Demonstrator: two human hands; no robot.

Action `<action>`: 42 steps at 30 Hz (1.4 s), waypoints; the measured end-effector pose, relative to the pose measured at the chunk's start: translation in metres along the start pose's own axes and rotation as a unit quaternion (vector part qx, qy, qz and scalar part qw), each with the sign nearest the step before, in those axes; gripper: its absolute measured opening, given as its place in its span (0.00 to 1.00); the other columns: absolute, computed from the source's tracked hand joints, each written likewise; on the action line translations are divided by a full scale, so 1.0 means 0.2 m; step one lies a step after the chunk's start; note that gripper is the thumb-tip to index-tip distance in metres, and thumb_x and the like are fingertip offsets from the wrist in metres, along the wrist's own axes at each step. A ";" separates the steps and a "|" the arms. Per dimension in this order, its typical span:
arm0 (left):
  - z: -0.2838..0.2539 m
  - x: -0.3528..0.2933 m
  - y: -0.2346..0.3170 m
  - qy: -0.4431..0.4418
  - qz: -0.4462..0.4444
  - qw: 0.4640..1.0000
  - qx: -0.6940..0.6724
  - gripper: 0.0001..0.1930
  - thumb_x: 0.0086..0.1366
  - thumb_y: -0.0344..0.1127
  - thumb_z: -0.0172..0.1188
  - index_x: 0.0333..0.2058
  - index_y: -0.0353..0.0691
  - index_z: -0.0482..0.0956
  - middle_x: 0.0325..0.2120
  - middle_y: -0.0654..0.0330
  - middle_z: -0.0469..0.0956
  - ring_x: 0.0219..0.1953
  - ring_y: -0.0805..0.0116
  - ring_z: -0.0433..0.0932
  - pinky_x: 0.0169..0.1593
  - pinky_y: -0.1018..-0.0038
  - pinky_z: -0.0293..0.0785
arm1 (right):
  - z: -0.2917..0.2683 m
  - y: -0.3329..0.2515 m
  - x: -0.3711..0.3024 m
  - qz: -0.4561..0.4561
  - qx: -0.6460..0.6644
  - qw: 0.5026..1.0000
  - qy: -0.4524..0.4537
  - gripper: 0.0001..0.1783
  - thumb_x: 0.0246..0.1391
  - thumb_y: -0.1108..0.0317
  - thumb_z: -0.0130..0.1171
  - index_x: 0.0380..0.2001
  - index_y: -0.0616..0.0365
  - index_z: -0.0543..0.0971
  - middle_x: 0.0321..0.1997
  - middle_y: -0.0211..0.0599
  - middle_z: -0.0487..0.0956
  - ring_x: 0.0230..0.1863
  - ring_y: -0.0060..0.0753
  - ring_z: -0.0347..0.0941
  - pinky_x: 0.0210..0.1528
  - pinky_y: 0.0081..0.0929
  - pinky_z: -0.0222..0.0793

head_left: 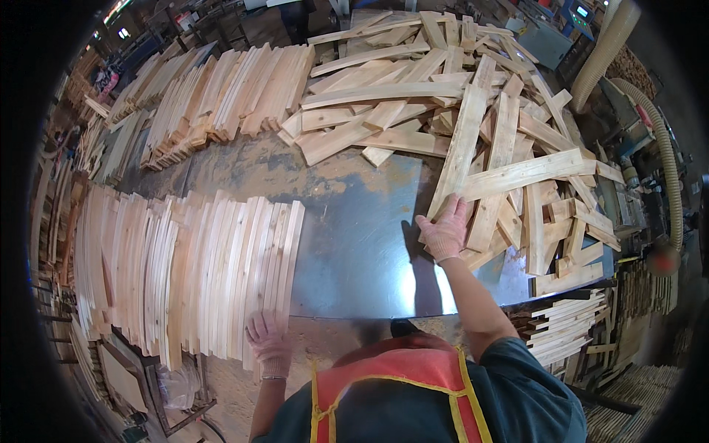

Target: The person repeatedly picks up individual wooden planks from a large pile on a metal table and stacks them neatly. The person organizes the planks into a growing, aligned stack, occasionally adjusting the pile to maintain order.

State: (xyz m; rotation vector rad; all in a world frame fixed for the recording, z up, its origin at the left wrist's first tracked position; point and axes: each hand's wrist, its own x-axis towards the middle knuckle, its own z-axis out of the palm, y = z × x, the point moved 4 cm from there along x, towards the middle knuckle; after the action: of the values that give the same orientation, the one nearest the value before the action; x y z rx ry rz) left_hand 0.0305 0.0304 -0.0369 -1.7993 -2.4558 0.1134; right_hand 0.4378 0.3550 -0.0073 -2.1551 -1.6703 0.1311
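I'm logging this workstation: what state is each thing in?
Near boards: side by side, ends uneven
Far boards: side by side, ends uneven
Heaped boards: jumbled, crossing one another
Table: partly dusty, shiny where bare
Left hand: gloved, at near boards
Right hand: gloved, touching heaped boards
Screen: lit
Apron: worn

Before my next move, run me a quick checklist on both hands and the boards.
1. Gloves on: ok, both the left hand and right hand are gloved.
2. Left hand placed at the near row of boards: ok, it is at the row's right end.
3. Right hand placed at the loose pile: ok, it is at the near end of a long plank.
4. Firm grip on that plank: cannot tell, the back of the hand hides it.
5. Loose pile lined up: not ok, boards cross at many angles.
6. Near row's closest ends even: not ok, they jut unevenly.
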 end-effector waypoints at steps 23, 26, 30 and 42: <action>-0.34 0.62 1.47 -0.264 0.219 0.927 -0.153 0.58 0.58 0.64 0.66 0.78 0.42 0.47 0.77 0.49 0.53 0.71 0.51 0.65 0.68 0.56 0.67 | -0.13 0.84 0.18 0.393 0.692 0.597 0.103 0.20 0.61 0.62 0.69 0.53 0.47 0.75 0.41 0.29 0.79 0.31 0.28 0.75 0.29 0.26 0.70; -0.26 0.69 1.54 -0.305 0.186 0.917 -0.177 0.52 0.62 0.50 0.64 0.79 0.45 0.46 0.76 0.48 0.56 0.67 0.50 0.71 0.65 0.60 0.71 | -0.12 0.86 0.32 0.410 0.694 0.584 0.094 0.29 0.60 0.64 0.70 0.63 0.47 0.73 0.55 0.35 0.81 0.54 0.37 0.78 0.51 0.41 0.80; -0.18 0.70 1.30 -0.412 0.103 0.799 -0.425 0.46 0.62 0.40 0.65 0.77 0.43 0.54 0.60 0.49 0.75 0.56 0.54 0.80 0.59 0.63 0.77 | -0.26 0.74 0.27 0.244 0.711 0.657 0.059 0.33 0.59 0.69 0.70 0.66 0.48 0.70 0.54 0.36 0.81 0.51 0.34 0.80 0.48 0.37 0.80; -0.23 0.08 0.47 -0.289 -0.100 0.833 -0.461 0.42 0.61 0.36 0.57 0.75 0.40 0.59 0.54 0.41 0.78 0.56 0.47 0.79 0.62 0.59 0.74 | 0.45 -0.25 -0.53 0.179 0.487 0.763 -0.385 0.19 0.57 0.64 0.67 0.48 0.61 0.77 0.39 0.38 0.83 0.36 0.34 0.80 0.37 0.34 0.78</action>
State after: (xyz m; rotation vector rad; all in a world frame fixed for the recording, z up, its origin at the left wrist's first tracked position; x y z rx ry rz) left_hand 0.1206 0.0745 -0.0026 -1.9506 -3.5165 -0.8048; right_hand 0.3342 0.2889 -0.0893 -1.5423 -0.9975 1.7635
